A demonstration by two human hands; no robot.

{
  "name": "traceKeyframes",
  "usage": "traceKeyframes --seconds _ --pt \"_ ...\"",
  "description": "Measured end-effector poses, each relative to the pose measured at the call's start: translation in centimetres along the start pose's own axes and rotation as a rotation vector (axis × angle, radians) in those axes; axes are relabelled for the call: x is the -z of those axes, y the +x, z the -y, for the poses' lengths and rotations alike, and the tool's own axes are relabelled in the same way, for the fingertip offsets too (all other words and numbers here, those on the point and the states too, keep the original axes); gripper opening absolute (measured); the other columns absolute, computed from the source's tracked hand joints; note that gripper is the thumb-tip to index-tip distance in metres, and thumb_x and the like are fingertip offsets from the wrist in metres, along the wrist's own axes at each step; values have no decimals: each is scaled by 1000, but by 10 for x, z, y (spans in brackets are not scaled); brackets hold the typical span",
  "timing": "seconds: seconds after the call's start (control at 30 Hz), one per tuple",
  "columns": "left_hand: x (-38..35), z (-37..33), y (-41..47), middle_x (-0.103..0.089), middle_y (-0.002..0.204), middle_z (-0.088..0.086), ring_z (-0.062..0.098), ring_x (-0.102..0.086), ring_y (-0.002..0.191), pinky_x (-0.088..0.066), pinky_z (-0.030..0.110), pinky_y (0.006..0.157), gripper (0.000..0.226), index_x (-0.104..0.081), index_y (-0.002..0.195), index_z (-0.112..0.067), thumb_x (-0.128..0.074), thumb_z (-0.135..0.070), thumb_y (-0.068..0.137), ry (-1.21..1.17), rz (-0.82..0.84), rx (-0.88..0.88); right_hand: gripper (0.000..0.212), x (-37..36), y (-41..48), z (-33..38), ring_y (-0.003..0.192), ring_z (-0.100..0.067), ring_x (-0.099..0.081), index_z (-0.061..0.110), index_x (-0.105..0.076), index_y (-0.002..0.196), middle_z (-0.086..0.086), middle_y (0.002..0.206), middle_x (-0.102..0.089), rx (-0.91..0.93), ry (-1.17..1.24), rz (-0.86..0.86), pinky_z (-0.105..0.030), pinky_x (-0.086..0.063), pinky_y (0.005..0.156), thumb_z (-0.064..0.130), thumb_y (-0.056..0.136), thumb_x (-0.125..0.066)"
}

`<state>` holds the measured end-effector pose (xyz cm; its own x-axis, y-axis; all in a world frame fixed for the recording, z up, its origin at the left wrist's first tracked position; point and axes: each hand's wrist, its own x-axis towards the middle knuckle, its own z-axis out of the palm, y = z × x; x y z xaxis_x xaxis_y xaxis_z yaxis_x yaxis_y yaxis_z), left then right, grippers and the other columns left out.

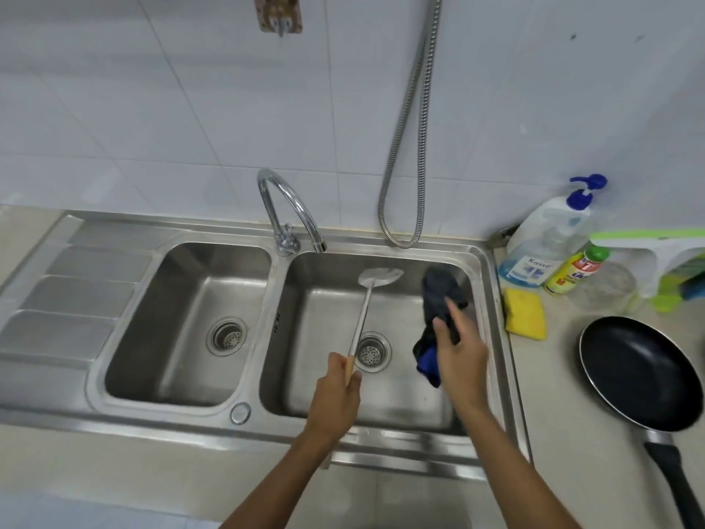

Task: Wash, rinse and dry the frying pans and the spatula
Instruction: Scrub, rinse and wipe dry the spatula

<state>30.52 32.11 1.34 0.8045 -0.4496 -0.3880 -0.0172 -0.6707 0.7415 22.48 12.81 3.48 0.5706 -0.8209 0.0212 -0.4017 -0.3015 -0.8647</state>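
Observation:
My left hand [337, 391] grips the wooden handle of a metal spatula [366, 299] over the right basin of the steel sink [492, 299]. The spatula's flat blade points away from me, near the basin's back wall. My right hand [459, 349] holds a dark blue cloth [440, 299] that hangs over the right side of the same basin, apart from the spatula. A black frying pan [641, 372] lies face up on the counter to the right of the sink, its handle toward me. No other pan is in view.
The chrome tap [290, 208] arches over the divider between the basins and no water runs from it. A metal hose [408, 147] hangs on the tiled wall. A yellow sponge [525, 314], soap bottles [545, 246] and a glass jar [606, 286] stand right of the sink.

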Motion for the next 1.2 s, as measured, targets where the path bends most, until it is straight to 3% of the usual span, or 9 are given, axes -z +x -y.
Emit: traceKeyframes --seconds 0.13,0.2,0.27,0.47,0.6,0.7,0.87,1.0,1.2 --pt "-8 -7 2 -62 69 0 16 -56 57 -51 43 59 21 -54 86 -11 -50 -21 104 138 16 -62 46 -37 -65 4 132 -10 -50 32 -51 146 1 144 -53 334 -96 312 -28 -43 111 20 102 -56" --pt "-7 -6 -1 -60 63 -1 15 -53 53 -53 48 62 24 -57 80 -9 -48 -12 102 182 13 -103 48 -52 -72 -2 129 -18 -51 29 -50 147 -2 143 -51 487 -217 306 -31 -51 104 17 101 -58" --pt "-1 -3 -8 -64 68 2 18 -56 55 -51 40 57 19 -57 97 -14 -44 -24 107 279 -58 -157 53 -62 -62 0 120 -23 -52 22 -53 145 -6 139 -53 581 -340 206 -30 -58 91 12 95 -64" --pt "4 -7 -25 -71 80 4 25 -67 69 -54 36 62 29 -47 117 -21 -30 -43 109 516 -114 -175 43 -65 13 25 100 -27 -48 18 -60 137 -5 131 -60 496 -534 -118 -36 -55 83 13 95 -63" --pt "15 -4 -26 -68 77 2 23 -57 61 -43 33 58 29 -45 117 -23 -27 -44 109 538 -147 -178 39 -62 51 35 114 -25 -50 24 -57 139 1 131 -59 257 -313 -68 -32 -47 91 22 100 -56" --pt "21 6 -36 -57 69 -2 24 -56 59 -44 33 57 27 -43 116 -24 -26 -44 109 580 -126 -222 38 -48 111 29 121 -28 -56 28 -59 137 -3 130 -64 57 -232 144 -36 -43 103 27 99 -56" --pt "25 7 -28 -68 72 1 25 -66 64 -46 33 59 27 -43 113 -23 -26 -43 109 566 -137 -240 37 -54 84 42 118 -16 -56 23 -62 135 -1 129 -63 213 -177 143 -20 -36 101 20 98 -59" --pt "31 13 -24 -71 76 0 22 -68 67 -54 32 68 27 -43 114 -24 -26 -43 109 575 -141 -223 38 -58 41 36 120 -15 -57 22 -59 139 -2 135 -59 388 -154 182 -27 -45 104 20 101 -56" --pt "31 6 -31 -69 71 -1 22 -66 62 -54 34 63 33 -45 113 -24 -21 -46 108 687 -119 -264 36 -55 102 39 126 -23 -54 19 -60 137 -4 137 -61 162 -204 160 -18 -31 100 17 101 -55"
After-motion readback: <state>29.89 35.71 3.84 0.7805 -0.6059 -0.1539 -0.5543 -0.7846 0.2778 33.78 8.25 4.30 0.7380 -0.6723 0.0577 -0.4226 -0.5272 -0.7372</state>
